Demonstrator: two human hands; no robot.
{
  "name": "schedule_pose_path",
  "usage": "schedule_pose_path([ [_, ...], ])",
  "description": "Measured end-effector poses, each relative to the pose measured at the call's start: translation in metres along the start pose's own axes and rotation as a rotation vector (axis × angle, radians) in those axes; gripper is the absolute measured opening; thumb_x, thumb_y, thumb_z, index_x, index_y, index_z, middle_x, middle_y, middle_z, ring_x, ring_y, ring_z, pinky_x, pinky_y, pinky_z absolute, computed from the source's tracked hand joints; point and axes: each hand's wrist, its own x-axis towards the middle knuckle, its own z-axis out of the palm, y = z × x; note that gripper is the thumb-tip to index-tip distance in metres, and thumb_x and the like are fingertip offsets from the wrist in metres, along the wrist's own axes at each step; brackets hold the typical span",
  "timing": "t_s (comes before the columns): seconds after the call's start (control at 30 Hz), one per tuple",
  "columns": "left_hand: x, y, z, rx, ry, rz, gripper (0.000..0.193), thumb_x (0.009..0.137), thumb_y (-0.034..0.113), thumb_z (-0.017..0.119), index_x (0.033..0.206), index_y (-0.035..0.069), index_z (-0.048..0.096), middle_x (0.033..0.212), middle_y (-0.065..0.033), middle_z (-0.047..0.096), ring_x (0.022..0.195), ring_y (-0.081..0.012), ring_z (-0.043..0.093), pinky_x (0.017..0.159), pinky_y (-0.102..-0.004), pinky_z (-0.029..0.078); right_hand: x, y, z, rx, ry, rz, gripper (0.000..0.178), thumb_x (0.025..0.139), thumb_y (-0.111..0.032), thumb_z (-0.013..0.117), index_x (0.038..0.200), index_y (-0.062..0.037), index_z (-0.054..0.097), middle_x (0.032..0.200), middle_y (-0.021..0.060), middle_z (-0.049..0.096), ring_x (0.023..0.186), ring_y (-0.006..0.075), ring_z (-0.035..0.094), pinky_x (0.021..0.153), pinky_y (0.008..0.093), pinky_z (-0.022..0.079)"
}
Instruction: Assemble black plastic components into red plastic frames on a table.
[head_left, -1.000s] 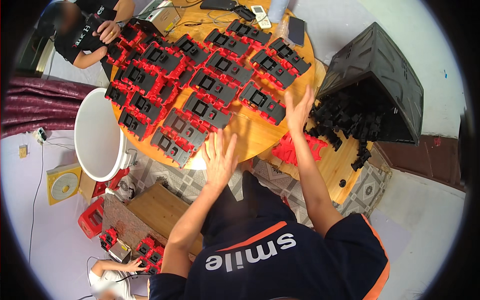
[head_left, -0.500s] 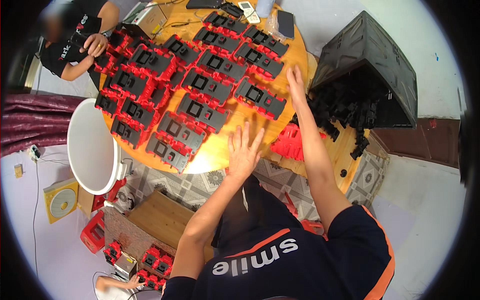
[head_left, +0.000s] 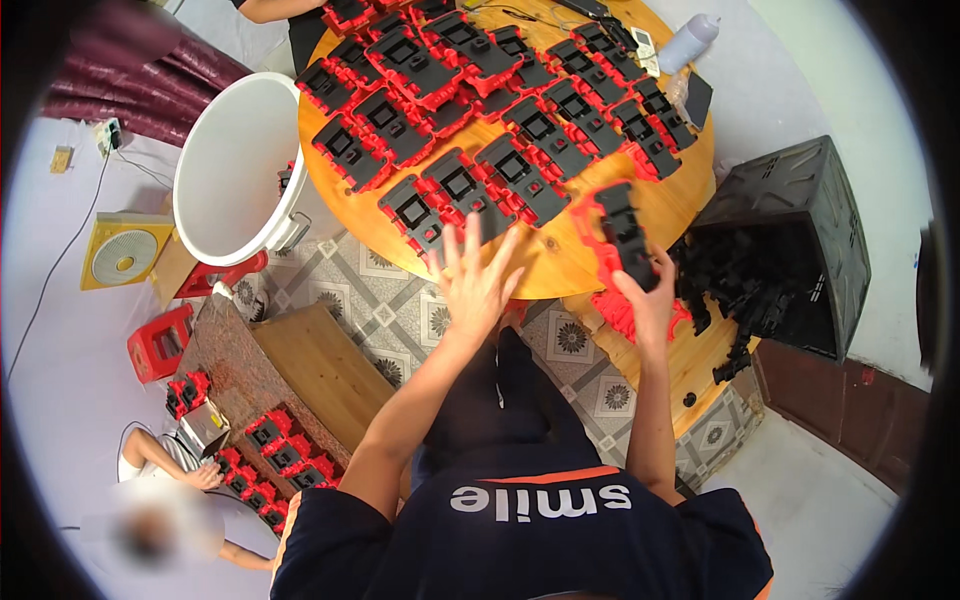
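Note:
A red-and-black plastic housing (head_left: 622, 238) is tilted up off the round wooden table's right side. My right hand (head_left: 648, 300) grips its near end, thumb on the black face. At the table's near edge, my left hand (head_left: 478, 285) is spread open with nothing in it. Its fingertips overlap the nearest of the housings (head_left: 462, 190) lying in rows; whether they touch is unclear. These are red frames with black plates, each with a square recess, and some on the left are stacked.
Right of the table (head_left: 395, 250), a tipped black crate (head_left: 840, 260) spills black parts (head_left: 735, 290), with red frames (head_left: 635, 312) beside them. A white bin (head_left: 235, 180) stands left. A bottle (head_left: 690, 42) sits at the back. Another person's arm (head_left: 175, 465) is by a lower-left bench.
My right hand, empty beside the table before, now holds a housing raised from the table. The left hand stays spread near the edge. The whole view has shifted and turned.

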Motion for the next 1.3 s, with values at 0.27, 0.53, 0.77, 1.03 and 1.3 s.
schedule_pose_path([
  [0.27,0.017,-0.016,-0.003,-0.052,-0.005,-0.255,0.086,0.076,0.05,0.075,0.148,0.023,0.038,0.156,-0.021,0.02,0.141,-0.0443,0.019,0.107,-0.0638,0.018,0.066,-0.061,0.116,-0.279,-0.118,-0.377,0.082,0.069,-0.033,0.087,0.134,-0.0025,0.049,0.126,0.0211,0.051,0.117,0.0324,0.054,0.097,0.0404,0.045],
  [0.53,-0.001,-0.053,0.012,-0.205,-0.011,-0.458,0.099,0.073,0.045,0.08,0.152,0.018,0.026,0.155,-0.0261,0.015,0.136,-0.0497,0.024,0.104,-0.0605,0.03,0.066,-0.051,0.126,-0.261,-0.207,-0.452,0.09,0.079,-0.03,0.08,0.146,0.0046,0.03,0.144,0.024,0.035,0.126,0.0364,0.047,0.105,0.0442,0.041],
  [0.77,0.01,-0.063,0.028,-0.324,0.08,-0.351,0.097,0.072,0.036,0.082,0.151,0.017,0.029,0.153,-0.0281,0.017,0.129,-0.0486,0.035,0.104,-0.054,0.036,0.056,-0.044,0.148,0.18,-0.214,-0.231,0.105,0.08,-0.016,0.079,0.152,0.0036,0.005,0.147,0.0228,0.034,0.126,0.0278,0.049,0.105,0.0375,0.042],
  [1.03,0.004,-0.056,0.007,-0.219,0.032,-0.358,0.101,0.076,0.046,0.078,0.153,0.012,0.022,0.155,-0.0253,0.015,0.136,-0.0449,0.026,0.107,-0.0567,0.023,0.047,-0.055,0.133,0.151,-0.043,-0.283,0.096,0.075,-0.009,0.083,0.147,0.003,0.021,0.13,0.0172,0.05,0.116,0.0209,0.054,0.099,0.0313,0.044],
  [1.3,-0.053,0.006,-0.002,-0.266,0.002,-0.25,0.092,0.079,0.035,0.077,0.151,0.009,0.026,0.154,-0.0238,0.018,0.138,-0.0435,0.024,0.107,-0.0563,0.023,0.006,0.04,0.023,-0.042,0.246,-0.238,0.089,0.076,-0.006,0.082,0.144,0.0014,0.026,0.124,0.0107,0.05,0.103,0.0154,0.054,0.09,0.0275,0.044],
])
